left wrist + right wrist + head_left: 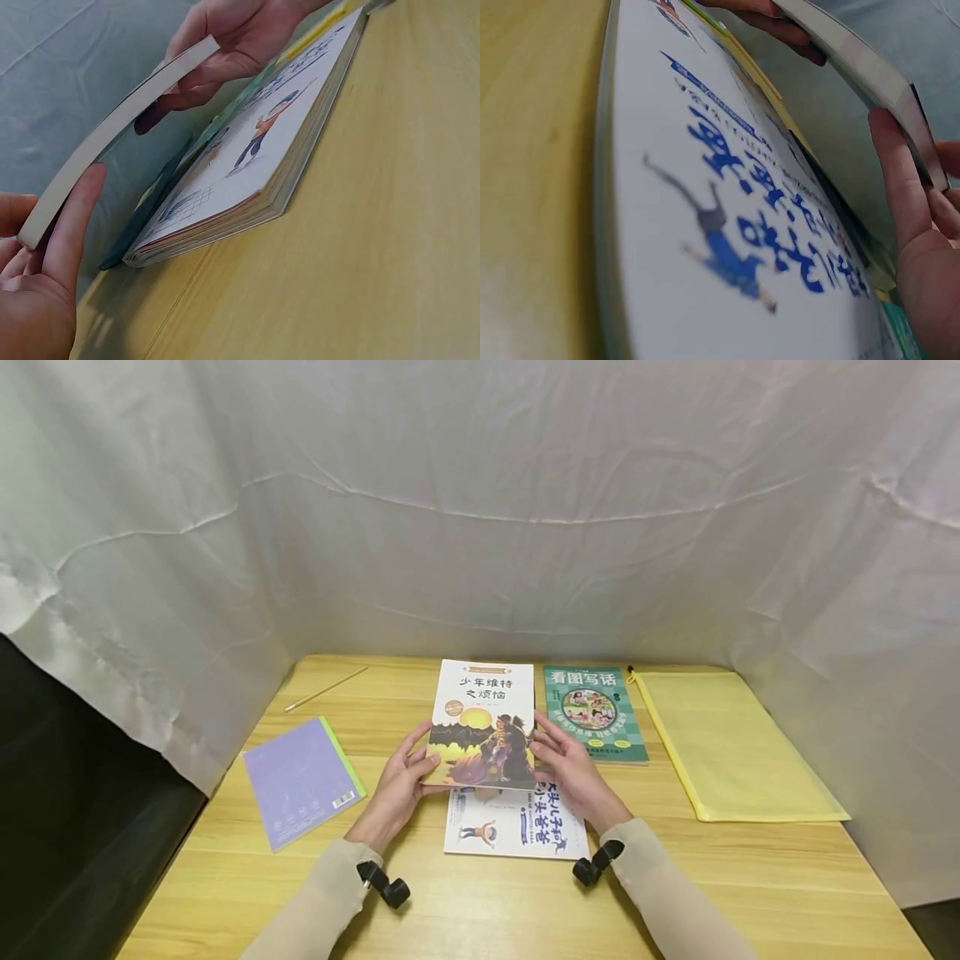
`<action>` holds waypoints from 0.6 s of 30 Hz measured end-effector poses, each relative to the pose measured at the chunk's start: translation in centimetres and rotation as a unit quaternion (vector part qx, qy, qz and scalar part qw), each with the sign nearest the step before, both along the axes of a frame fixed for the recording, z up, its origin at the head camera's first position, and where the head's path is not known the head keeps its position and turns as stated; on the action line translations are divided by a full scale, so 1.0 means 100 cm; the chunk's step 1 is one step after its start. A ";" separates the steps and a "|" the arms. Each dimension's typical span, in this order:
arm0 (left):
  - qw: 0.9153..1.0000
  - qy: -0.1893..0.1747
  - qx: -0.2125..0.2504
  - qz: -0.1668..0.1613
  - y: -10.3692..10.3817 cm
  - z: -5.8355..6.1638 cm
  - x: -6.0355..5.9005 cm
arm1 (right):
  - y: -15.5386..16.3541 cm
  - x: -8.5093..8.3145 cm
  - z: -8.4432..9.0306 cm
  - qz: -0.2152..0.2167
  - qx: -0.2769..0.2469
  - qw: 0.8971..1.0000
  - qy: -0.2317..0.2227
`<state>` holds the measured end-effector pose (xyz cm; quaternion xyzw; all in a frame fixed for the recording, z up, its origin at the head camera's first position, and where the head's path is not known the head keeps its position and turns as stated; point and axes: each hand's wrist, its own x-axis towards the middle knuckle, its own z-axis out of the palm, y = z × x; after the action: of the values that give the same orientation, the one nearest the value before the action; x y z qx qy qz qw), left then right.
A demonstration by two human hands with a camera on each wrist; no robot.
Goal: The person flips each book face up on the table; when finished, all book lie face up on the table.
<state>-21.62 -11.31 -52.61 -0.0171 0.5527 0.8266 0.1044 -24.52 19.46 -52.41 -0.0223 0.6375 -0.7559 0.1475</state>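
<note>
Both hands hold a paperback book [480, 727] with a white top and a sunset picture on its cover. It is raised and tilted, its cover toward the head camera. My left hand [399, 789] grips the lower left edge, thumb on the cover. On the right edge, my right hand [573, 772] grips it with fingers at the side. Below lies a white book [517, 835] with blue lettering and a cartoon child, its far part hidden by the held book. In the left wrist view, the held book [112, 127] shows its page edges, apart from the white book [255, 150].
A green picture book [596, 714] lies behind the right hand, beside a yellow zip pouch [750, 743]. At left are a purple notebook [300, 785] with a green edge and a thin stick [326, 688]. Beyond the wooden table [495, 910] hangs a grey-white cloth [480, 560].
</note>
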 end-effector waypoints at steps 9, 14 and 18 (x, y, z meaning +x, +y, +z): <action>0.999 0.004 -0.025 0.041 -0.006 0.002 -0.004 | -0.025 -0.005 0.007 -0.011 0.028 0.999 -0.013; 0.997 -0.001 -0.035 0.070 -0.015 0.005 -0.010 | -0.040 -0.008 0.008 0.031 0.009 0.999 -0.013; 0.995 -0.010 -0.039 0.088 -0.023 0.005 -0.014 | -0.054 -0.009 0.007 0.007 -0.021 1.000 -0.021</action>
<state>-23.07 -13.58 -52.11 -0.0784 0.5794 0.8105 0.0361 -25.46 14.06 -51.71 -0.0146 0.6179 -0.7685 0.1656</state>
